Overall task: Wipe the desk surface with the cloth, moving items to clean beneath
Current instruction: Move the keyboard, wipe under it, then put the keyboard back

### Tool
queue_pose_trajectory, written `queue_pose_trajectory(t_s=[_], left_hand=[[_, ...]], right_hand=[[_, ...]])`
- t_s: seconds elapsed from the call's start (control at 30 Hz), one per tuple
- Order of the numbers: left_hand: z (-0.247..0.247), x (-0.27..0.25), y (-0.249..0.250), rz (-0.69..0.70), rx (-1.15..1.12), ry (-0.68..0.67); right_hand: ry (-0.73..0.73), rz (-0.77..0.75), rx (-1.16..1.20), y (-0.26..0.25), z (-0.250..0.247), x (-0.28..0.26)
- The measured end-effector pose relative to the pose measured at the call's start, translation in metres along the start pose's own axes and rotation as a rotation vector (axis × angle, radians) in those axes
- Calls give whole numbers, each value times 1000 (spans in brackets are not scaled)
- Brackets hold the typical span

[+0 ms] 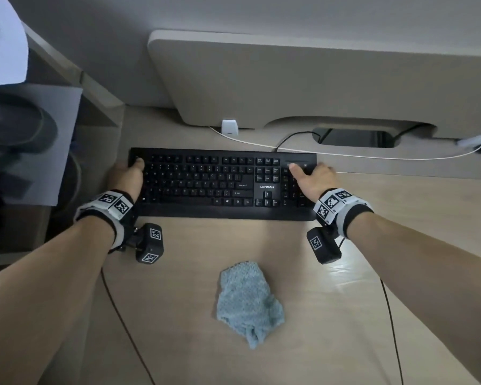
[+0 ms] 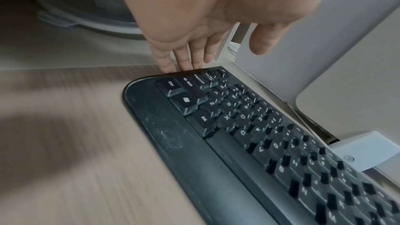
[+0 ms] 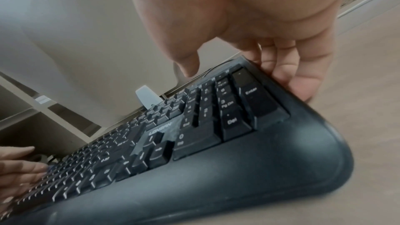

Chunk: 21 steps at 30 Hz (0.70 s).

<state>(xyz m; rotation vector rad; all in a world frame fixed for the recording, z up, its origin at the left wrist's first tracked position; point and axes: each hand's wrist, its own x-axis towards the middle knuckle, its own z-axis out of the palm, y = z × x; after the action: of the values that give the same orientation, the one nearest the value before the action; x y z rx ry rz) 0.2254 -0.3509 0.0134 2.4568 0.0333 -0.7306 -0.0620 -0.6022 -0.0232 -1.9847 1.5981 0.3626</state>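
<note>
A black keyboard (image 1: 222,184) lies across the wooden desk (image 1: 400,245), just in front of the monitor stand. My left hand (image 1: 132,170) holds its left end: the fingers (image 2: 184,57) reach down past the edge with their tips hidden, and the thumb sits over the top corner. My right hand (image 1: 311,173) grips the right end, with the fingers (image 3: 298,74) curled round the edge by the numpad and the thumb above the keys. A crumpled light-blue cloth (image 1: 247,298) lies loose on the desk nearer me, between my forearms. Neither hand touches it.
The wide grey monitor stand (image 1: 289,79) overhangs the desk right behind the keyboard. A white plug (image 1: 229,127) and a white cable (image 1: 345,155) lie beside a cable cut-out (image 1: 353,137). At the left stands a shelf unit (image 1: 100,87) with grey paper (image 1: 39,145).
</note>
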Motion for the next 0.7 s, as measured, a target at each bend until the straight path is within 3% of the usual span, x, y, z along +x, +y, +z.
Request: queue_pose_trajectory(t_s=[0.2, 0.33, 0.53, 0.7], left_hand=[[9, -28, 2, 39, 52, -9], [21, -60, -3, 122, 95, 22], [41, -135, -30, 117, 69, 25], [48, -203, -81, 79, 80, 80]], right_hand=[[1, -67, -40, 5, -5, -12], [43, -275, -125, 13, -9, -47], [-248, -646, -315, 30, 11, -129], [-375, -863, -439, 51, 49, -185]])
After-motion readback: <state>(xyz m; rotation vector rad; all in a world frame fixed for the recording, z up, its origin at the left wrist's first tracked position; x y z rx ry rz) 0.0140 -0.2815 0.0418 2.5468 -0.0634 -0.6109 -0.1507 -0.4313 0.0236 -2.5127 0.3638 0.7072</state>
